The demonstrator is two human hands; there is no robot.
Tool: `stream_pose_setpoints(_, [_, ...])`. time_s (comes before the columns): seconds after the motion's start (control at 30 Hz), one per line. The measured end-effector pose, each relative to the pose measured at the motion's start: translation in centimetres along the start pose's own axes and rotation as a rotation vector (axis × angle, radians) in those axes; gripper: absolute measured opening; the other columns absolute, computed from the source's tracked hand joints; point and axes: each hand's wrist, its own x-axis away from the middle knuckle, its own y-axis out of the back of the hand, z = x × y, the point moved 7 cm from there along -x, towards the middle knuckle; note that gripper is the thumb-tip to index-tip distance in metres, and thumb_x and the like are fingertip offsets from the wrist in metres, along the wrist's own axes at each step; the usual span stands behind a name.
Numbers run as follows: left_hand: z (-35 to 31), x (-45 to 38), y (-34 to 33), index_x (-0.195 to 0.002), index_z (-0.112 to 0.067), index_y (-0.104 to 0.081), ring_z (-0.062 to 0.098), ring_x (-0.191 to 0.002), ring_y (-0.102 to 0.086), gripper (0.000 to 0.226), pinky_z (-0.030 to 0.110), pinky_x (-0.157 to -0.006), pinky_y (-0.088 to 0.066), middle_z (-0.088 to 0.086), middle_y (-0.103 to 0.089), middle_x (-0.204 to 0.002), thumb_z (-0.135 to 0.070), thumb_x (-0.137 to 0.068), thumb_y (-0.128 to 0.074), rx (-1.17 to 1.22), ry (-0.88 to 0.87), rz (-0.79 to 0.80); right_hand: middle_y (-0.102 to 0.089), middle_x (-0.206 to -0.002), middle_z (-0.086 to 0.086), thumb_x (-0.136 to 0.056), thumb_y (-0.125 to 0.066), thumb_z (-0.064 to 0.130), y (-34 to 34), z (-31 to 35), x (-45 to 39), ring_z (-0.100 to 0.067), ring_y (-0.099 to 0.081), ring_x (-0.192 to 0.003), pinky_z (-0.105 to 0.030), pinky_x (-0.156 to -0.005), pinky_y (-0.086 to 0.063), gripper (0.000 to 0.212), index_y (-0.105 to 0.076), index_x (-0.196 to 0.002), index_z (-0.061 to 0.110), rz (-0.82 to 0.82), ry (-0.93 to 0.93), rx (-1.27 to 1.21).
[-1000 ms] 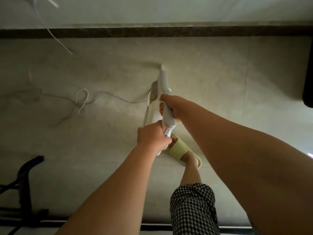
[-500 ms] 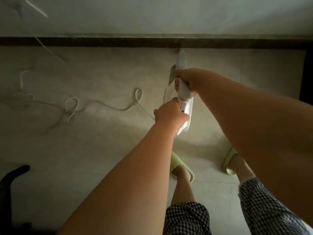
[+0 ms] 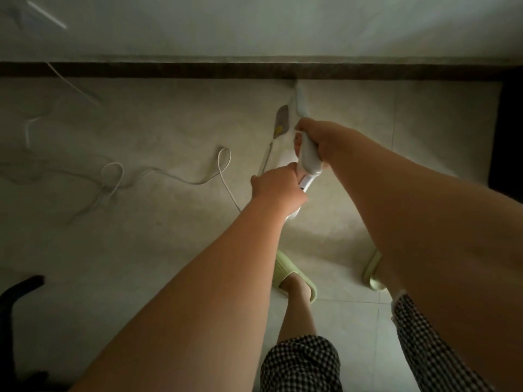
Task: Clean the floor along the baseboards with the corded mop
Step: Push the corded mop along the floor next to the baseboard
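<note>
Pale floor tiles [image 3: 169, 250] run up to a dark baseboard [image 3: 169, 70] at the foot of a light wall [image 3: 254, 24], and the whole room is dim. Taking the baseboard as the landmark: the white corded mop [image 3: 307, 158] reaches away from the person toward it, and the far tip of the mop ends just short of it or against it; which of the two is too blurred to tell. A grey and yellow part of the mop shows just left of the shaft, a little nearer the person than the baseboard.

Both hands are clamped on the mop handle, touching each other. The right hand [image 3: 319, 140] grips the handle on the baseboard side, fingers wrapped round it. The left hand [image 3: 276, 188] grips the handle just behind, nearer the person.

A white cord [image 3: 181, 179] lies in loose loops on the floor, left of the mop and well off the baseboard, with one strand rising toward the wall at the far left.

Two pale green slippers [image 3: 294, 274] stand on the tiles, well back from the baseboard, below checked trouser legs [image 3: 300, 363]. A black shape [image 3: 17, 295] sits at the lower left edge.
</note>
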Motion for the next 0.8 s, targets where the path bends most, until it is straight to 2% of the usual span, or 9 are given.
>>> stream_pose_setpoints(0.1, [-2.6,-0.3,0.9,-0.112,-0.025,-0.048,0.024,-0.081,-0.052,0.032,0.041,-0.088,-0.037,-0.003,-0.058,-0.089,-0.029,-0.083,-0.061,-0.047,-0.04,0.031,-0.047,-0.043,0.003,-0.094,-0.053,0.021,3.7,0.4,1.0,-0.008,-0.043,-0.035,-0.011,-0.04,-0.041,0.033,-0.046,-0.062,0.015,-0.067,-0.056,-0.137])
stream_pose_setpoints(0.2, [-6.2,0.1,1.3,-0.115,-0.026,-0.048,0.023,-0.082,-0.052,0.036,0.038,-0.083,-0.035,-0.004,-0.058,-0.092,-0.03,-0.082,-0.062,-0.125,-0.113,0.087,-0.048,-0.048,0.005,-0.093,-0.055,0.024,7.4,0.3,2.3,-0.007,-0.045,-0.035,-0.012,-0.042,-0.042,0.033,-0.047,-0.061,0.016,-0.079,-0.085,-0.222])
stream_pose_setpoints(0.43, [-16.3,2.9,-0.6,-0.102,-0.024,-0.043,0.023,-0.077,-0.05,0.023,0.044,-0.091,-0.036,-0.004,-0.057,-0.086,-0.024,-0.083,-0.057,-0.236,-0.25,0.112,-0.045,-0.04,0.004,-0.093,-0.05,0.019,17.4,0.1,6.6,-0.008,-0.042,-0.033,-0.011,-0.039,-0.04,0.033,-0.043,-0.061,0.016,-0.061,-0.071,-0.427])
stream_pose_setpoints(0.6, [-25.4,3.8,-2.5,-0.097,-0.023,-0.041,0.022,-0.072,-0.05,0.023,0.04,-0.086,-0.037,-0.004,-0.056,-0.081,-0.027,-0.081,-0.058,-0.255,-0.331,0.127,-0.046,-0.044,0.002,-0.093,-0.053,0.02,26.5,1.8,9.8,-0.009,-0.044,-0.033,-0.013,-0.039,-0.041,0.029,-0.046,-0.066,0.014,-0.118,-0.048,-0.455])
stream_pose_setpoints(0.8, [-35.1,3.5,-4.1,-0.102,-0.022,-0.046,0.021,-0.073,-0.051,0.023,0.039,-0.088,-0.039,-0.003,-0.056,-0.08,-0.026,-0.083,-0.059,-0.177,-0.332,0.134,-0.053,-0.052,0.0,-0.092,-0.06,0.023,36.2,4.8,12.1,-0.01,-0.05,-0.04,-0.018,-0.046,-0.047,0.019,-0.055,-0.08,0.009,-0.213,-0.036,-0.421])
